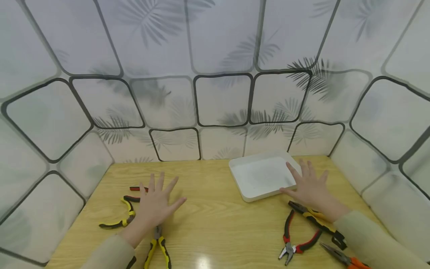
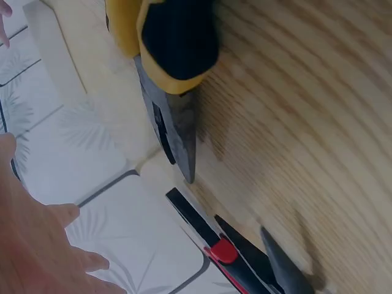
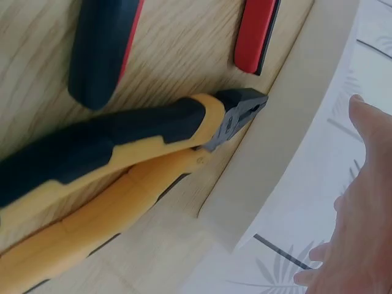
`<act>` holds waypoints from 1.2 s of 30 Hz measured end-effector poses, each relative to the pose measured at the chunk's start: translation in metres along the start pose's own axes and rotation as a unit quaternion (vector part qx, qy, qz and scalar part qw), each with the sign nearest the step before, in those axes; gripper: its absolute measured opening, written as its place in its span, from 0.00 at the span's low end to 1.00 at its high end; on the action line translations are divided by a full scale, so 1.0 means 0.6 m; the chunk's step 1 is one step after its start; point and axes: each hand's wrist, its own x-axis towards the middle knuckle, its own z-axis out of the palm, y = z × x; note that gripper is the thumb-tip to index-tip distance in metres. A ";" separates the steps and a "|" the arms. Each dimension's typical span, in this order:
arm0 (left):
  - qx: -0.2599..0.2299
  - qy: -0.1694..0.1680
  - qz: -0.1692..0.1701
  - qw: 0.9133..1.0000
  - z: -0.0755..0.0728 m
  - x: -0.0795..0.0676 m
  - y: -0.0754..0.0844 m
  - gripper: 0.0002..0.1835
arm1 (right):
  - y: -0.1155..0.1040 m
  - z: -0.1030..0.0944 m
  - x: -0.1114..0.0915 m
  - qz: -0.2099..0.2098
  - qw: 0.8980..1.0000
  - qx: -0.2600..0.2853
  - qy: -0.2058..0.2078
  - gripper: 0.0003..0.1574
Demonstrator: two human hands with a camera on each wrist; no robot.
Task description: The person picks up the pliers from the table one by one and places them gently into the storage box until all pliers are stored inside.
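My left hand (image 1: 152, 207) is held with its fingers spread, and nothing is in it. Beneath and around it lie yellow-and-black pliers (image 1: 127, 220), a second yellow-and-black pair (image 1: 158, 244) with pointed jaws, and a red-and-black tool (image 1: 136, 188), partly hidden by the fingers. Also spread and without a thing in it, my right hand (image 1: 310, 190) overlaps the near right corner of a white tray (image 1: 250, 198). Yellow-and-black pliers (image 3: 128, 147) lie by that hand, their jaws right at the tray's wall (image 3: 269, 141).
Red-and-black pliers (image 1: 288, 249) lie with handles apart at the right front. Orange-handled long-nose pliers (image 1: 339, 256) are near the right sleeve. Patterned white panels (image 1: 221, 101) enclose the wooden table (image 1: 215, 213) at the back and both sides.
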 end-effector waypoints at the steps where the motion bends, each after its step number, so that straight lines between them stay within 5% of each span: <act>1: -0.001 -0.002 0.002 1.000 0.002 0.003 0.003 0.45 | 0.000 -0.004 0.000 0.002 1.000 0.000 -0.001 0.65; 13: -0.014 0.006 0.029 0.999 0.008 0.033 0.043 0.44 | 0.021 0.003 0.026 0.023 0.999 0.023 -0.013 0.64; 24: -0.021 -0.042 0.034 0.998 0.036 0.058 0.080 0.44 | 0.048 0.012 0.043 0.045 0.998 0.038 -0.030 0.63; 36: -0.005 -0.037 0.073 0.997 0.059 0.090 0.140 0.47 | 0.072 0.023 0.058 0.055 0.997 0.049 -0.035 0.62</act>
